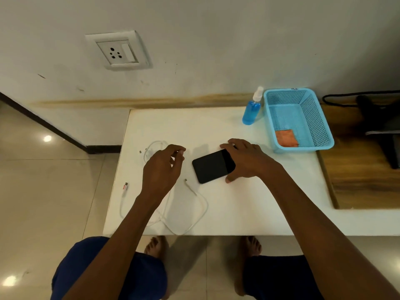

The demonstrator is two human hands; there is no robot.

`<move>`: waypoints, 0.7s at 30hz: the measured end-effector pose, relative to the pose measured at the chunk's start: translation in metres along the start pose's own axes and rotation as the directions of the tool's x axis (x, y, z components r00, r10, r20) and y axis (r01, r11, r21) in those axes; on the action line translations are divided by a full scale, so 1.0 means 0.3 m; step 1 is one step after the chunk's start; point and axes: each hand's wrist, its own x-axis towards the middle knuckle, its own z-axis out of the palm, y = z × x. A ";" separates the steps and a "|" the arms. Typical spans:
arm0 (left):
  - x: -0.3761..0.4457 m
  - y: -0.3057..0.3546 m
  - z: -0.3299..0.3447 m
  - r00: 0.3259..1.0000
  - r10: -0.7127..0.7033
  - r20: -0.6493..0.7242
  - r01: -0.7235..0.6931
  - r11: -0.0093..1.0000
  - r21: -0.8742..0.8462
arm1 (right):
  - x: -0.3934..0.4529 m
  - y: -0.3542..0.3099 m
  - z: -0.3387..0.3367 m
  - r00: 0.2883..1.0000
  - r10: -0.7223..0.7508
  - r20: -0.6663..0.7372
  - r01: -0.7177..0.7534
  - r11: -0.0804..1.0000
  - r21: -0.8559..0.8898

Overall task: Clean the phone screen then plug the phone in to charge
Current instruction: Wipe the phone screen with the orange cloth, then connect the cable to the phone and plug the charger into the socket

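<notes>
A black phone (211, 166) lies screen up near the middle of the white table (238, 208). My right hand (243, 158) grips its right end, fingers over the far edge and thumb at the near edge. My left hand (162, 169) hovers left of the phone with fingers loosely curled and holds nothing. A white charging cable (194, 211) loops on the table below my left hand, its small plug end (186, 180) lying just left of the phone. Its USB end (125, 186) hangs over the table's left edge. A white wall socket (118, 50) sits up on the wall.
A blue spray bottle (252, 110) stands at the back of the table beside a blue mesh basket (307, 118) that holds an orange cloth (285, 138). A second white cable coil (153, 148) lies behind my left hand. A wooden surface (363, 180) adjoins on the right.
</notes>
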 end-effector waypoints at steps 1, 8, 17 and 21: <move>0.003 0.000 -0.001 1.000 0.003 0.001 -0.003 1.000 0.013 | -0.001 0.006 0.011 1.000 -0.001 -0.005 0.001 1.000 -0.014; 0.008 -0.029 -0.049 0.999 0.018 -0.031 -0.017 1.000 0.020 | -0.011 0.019 0.030 0.992 -0.002 -0.130 -0.007 0.998 -0.067; -0.008 -0.011 -0.060 1.000 -0.003 -0.016 0.004 1.000 0.012 | -0.025 -0.097 0.077 0.908 0.137 -0.397 -0.197 0.974 -0.114; -0.004 -0.014 -0.067 1.000 -0.022 -0.022 0.022 1.000 0.000 | -0.017 -0.137 0.080 0.905 0.156 -0.396 -0.209 0.973 -0.094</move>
